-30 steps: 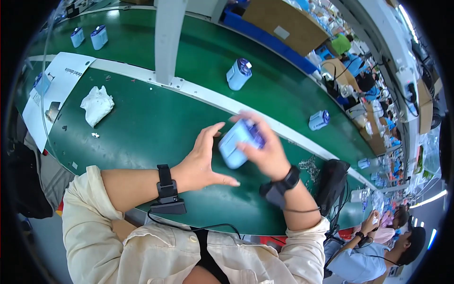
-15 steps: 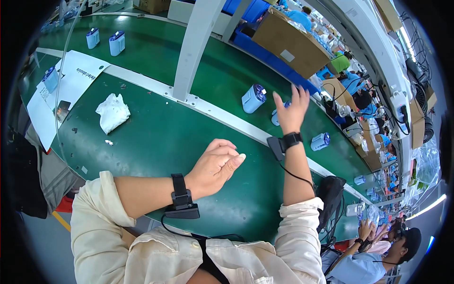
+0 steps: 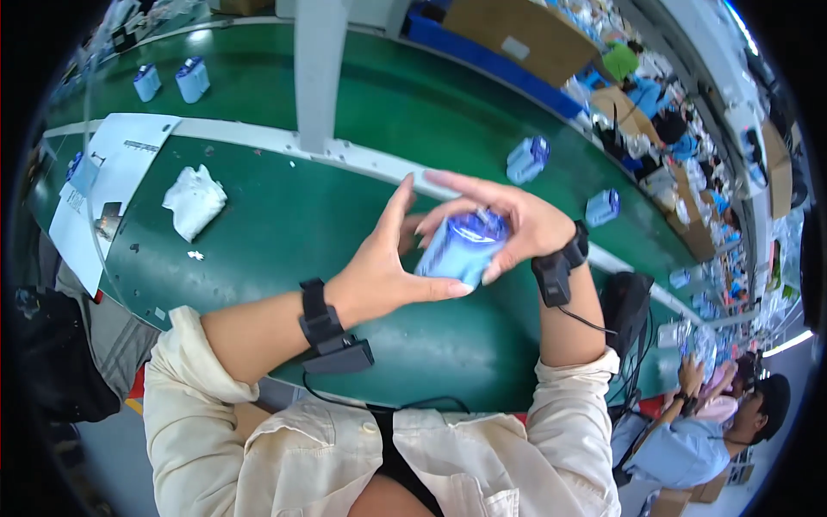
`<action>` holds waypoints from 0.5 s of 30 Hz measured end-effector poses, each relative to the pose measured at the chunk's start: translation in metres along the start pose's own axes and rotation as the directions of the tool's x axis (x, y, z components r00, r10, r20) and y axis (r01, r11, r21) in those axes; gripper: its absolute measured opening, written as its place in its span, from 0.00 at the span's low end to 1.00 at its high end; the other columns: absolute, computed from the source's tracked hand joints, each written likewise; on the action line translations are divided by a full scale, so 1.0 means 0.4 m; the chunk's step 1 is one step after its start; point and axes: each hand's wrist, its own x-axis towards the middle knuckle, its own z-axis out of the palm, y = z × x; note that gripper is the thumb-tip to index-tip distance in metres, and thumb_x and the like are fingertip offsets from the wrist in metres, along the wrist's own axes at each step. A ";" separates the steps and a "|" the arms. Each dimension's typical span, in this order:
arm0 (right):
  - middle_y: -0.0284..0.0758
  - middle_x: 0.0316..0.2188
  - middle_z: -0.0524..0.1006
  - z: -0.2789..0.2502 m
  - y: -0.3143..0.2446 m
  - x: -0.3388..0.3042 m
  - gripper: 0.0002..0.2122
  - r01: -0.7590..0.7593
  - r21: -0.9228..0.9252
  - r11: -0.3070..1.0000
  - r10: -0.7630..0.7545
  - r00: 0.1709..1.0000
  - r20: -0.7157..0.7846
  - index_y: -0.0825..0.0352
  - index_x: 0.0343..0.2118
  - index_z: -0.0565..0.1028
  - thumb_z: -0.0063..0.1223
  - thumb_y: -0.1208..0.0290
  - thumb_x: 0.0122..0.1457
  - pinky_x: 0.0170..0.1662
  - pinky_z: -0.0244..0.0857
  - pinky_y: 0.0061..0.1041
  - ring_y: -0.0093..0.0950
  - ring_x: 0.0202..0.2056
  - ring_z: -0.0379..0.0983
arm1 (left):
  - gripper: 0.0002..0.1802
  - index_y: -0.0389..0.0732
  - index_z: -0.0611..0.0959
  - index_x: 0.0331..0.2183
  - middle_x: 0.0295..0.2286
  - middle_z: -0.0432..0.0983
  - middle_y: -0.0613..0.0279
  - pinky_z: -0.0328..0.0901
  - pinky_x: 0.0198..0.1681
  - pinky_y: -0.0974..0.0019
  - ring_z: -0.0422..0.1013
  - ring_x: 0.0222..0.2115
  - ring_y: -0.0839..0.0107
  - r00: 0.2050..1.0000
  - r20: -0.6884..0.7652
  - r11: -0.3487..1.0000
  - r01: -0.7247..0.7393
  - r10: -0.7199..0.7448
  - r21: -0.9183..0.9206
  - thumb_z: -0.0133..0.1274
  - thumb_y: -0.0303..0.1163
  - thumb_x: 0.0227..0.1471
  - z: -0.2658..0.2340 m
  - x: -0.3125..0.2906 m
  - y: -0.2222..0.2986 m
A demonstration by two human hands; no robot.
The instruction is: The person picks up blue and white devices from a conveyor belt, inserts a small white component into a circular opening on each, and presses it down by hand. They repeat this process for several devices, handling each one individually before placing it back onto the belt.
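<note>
A light blue canister with a shiny dark blue top is held tilted above the green table, between my two hands. My right hand is closed around its upper part, thumb on the near side and fingers over the far side. My left hand stands at its lower left with thumb and fingers spread wide. The left thumb lies along the canister's lower edge, while the left index finger points up, away from it. Some left fingers are blurred behind. Both wrists wear black straps with small boxes.
Beyond a pale metal rail, similar canisters stand on a green belt. A crumpled white wad and a white sheet lie on the table at left. A grey post rises from the rail. A black bag sits right.
My right hand has come back from the belt with a canister and now holds it over the table. My left hand has opened from a loose curl beside it. The view has shifted slightly.
</note>
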 end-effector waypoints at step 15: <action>0.37 0.41 0.73 0.247 -0.005 -0.117 0.21 -0.269 -0.879 0.393 -0.549 0.698 -0.459 0.66 0.39 0.77 0.70 0.70 0.39 0.49 0.61 0.32 0.37 0.45 0.68 | 0.42 0.34 0.68 0.50 0.44 0.69 0.46 0.67 0.47 0.60 0.68 0.46 0.52 0.976 0.214 0.981 -0.016 -0.026 0.194 0.70 0.31 0.32 0.013 -0.021 0.029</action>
